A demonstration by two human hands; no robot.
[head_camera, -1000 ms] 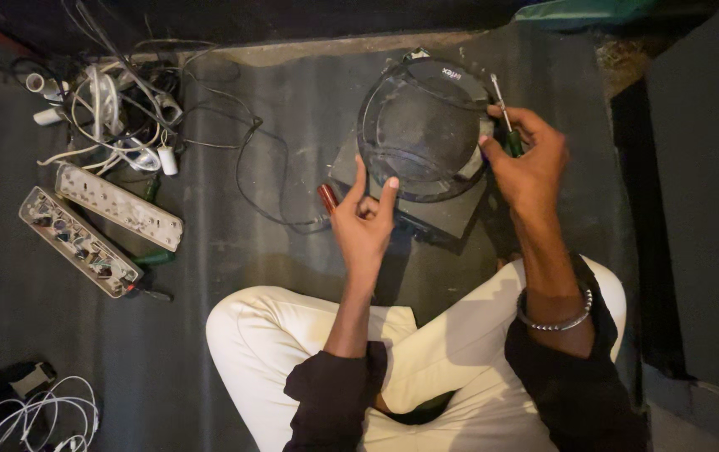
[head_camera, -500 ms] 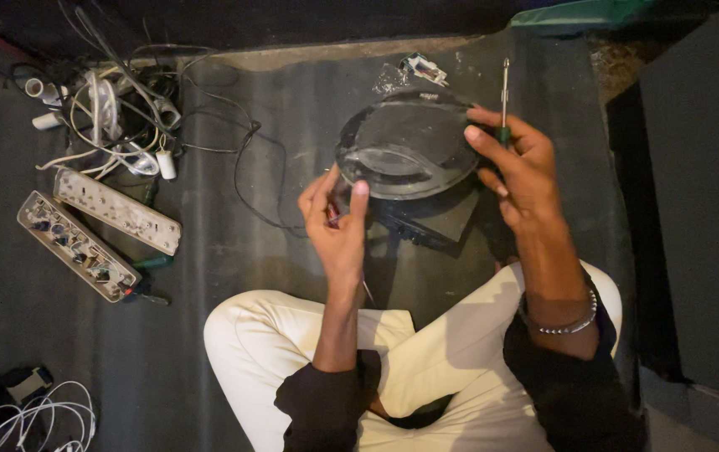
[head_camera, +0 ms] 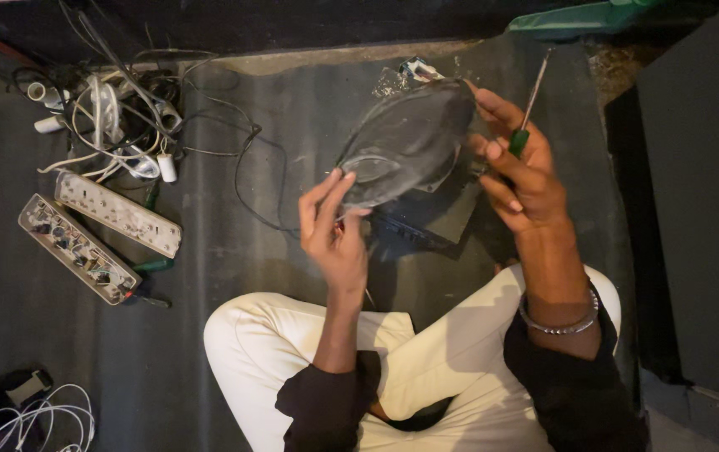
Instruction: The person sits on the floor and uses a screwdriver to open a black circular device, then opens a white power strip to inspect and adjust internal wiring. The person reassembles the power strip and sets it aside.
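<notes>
- Dusty grey, the round cover (head_camera: pixel 409 142) is lifted tilted above the dark box (head_camera: pixel 426 219) on the floor, both hands clamped on its rim: left hand (head_camera: pixel 334 234) low, right hand (head_camera: pixel 520 172) high, also pinching a green-handled screwdriver (head_camera: pixel 529 105).
- Best handled with even support at both edges, tool tip pointed away.
- Its underside is hidden; the cable heap (head_camera: pixel 116 117) and power strips (head_camera: pixel 95 230) lie well apart.

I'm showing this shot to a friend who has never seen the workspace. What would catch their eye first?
Most striking is the dark round cover, tilted up at centre between the left hand and the right hand, which also grips a green-handled screwdriver. Far left on the floor lie two opened power strips below a tangle of cables.
</notes>
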